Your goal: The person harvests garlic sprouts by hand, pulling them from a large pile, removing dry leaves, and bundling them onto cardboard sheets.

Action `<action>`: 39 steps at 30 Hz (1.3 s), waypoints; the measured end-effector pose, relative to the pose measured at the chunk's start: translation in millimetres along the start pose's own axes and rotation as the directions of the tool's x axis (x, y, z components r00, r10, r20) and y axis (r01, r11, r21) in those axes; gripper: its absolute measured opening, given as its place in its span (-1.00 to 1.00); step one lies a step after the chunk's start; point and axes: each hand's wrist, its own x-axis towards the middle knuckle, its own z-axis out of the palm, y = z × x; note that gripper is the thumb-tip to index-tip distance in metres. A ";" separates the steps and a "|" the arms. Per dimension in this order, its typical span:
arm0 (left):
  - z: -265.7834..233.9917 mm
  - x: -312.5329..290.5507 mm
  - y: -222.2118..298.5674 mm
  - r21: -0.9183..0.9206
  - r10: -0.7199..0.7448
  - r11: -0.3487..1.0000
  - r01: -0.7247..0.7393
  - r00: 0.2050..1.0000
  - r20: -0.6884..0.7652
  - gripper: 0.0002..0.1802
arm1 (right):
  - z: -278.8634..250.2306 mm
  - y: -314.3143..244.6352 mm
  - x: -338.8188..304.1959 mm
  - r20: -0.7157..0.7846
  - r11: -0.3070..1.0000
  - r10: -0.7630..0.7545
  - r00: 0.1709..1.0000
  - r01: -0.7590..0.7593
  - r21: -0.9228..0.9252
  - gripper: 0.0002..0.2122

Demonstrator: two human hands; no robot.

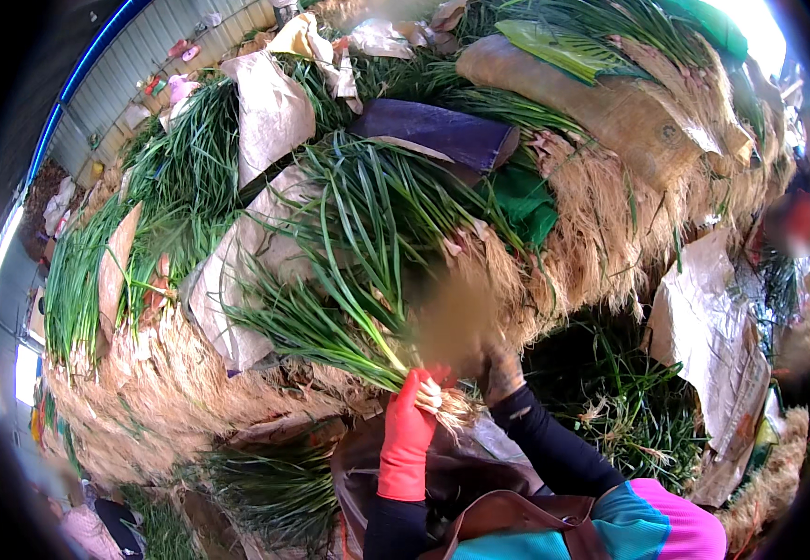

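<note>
My left hand [411, 407], in a red-orange glove, is closed round the lower stems of a bunch of green garlic [358, 359]. Its long leaves fan out to the upper left, and the pale bulbs and stringy roots stick out on the right side of the glove. My right hand [502, 375] is close beside those roots, at the end of a black sleeve. A blurred patch covers part of it, so its fingers cannot be made out. Just beyond my hands lies a larger heap of the same green garlic [377, 201], roots toward me.
Long stacks of rooty bundles [601, 224] stretch across the far side and left. Pale sacking [270, 112], a dark purple sheet [438, 131] and a tan roll [578, 98] lie over them. Loose leaves [620, 401] and a whitish sack [708, 327] are at right.
</note>
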 end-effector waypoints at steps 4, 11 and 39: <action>-17.7 -9.3 4.5 0.144 -0.020 0.989 0.019 1.000 0.004 -0.74 | 22.9 1.3 5.4 0.298 0.745 -0.049 0.953 0.233 -0.625 -0.79; 10.7 -18.3 -7.8 0.267 0.161 0.957 -0.109 0.970 -0.182 -0.79 | 14.7 56.6 43.4 0.442 0.199 -0.421 0.792 0.556 -0.807 -0.69; 21.0 -44.4 8.6 -0.208 0.122 0.975 -0.082 0.975 0.186 -0.77 | 33.3 67.3 50.4 0.806 0.418 -0.056 0.589 0.747 -0.517 -0.68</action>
